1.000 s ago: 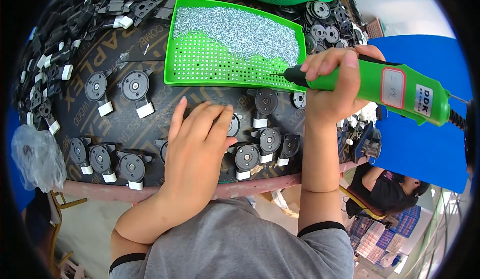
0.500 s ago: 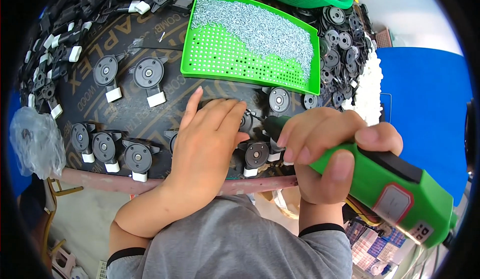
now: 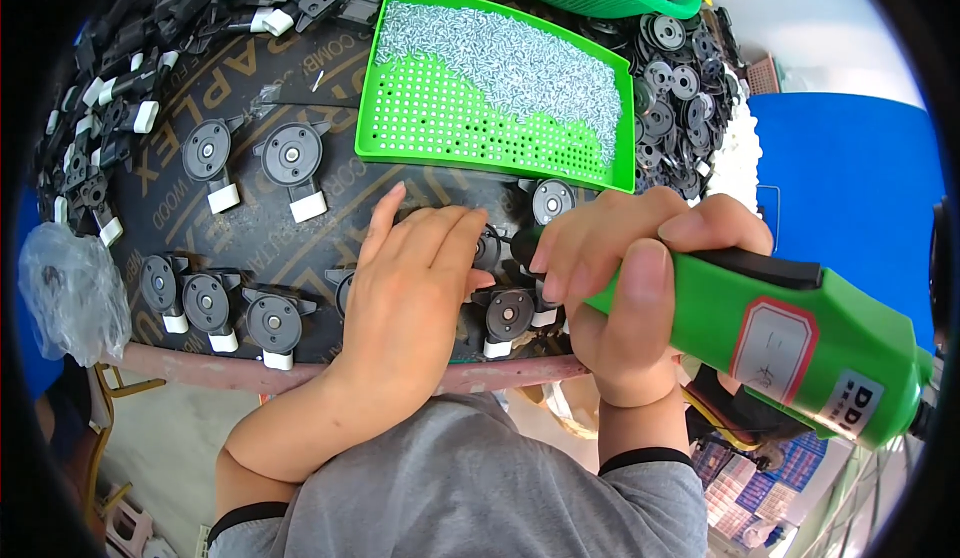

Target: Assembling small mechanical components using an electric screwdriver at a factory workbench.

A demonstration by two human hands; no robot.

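Driver (image 3: 715, 308) in head view: green, black-nosed, right of centre, bit tip hard to make out; right hand (image 3: 630, 288) wrapped around it
Disc part (image 3: 488, 249): dark, round, mid-frame, partly hidden by left hand (image 3: 405, 278)
Left fingers: three together, little one apart; pinching, cannot tell
Writing: on red-edged sticker (image 3: 775, 348), white sticker (image 3: 848, 406)

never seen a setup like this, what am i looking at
No robot here: a person works bare-handed, seen by a wide fisheye camera worn on their head, looking down, which bends straight edges. The right hand grips a green electric screwdriver, its tip beside a round black part. The left hand partly covers that part; whether it grips is hidden. On the dark table sit black parts with white ends, a perforated green tray of small silver fasteners and a heap of black discs.
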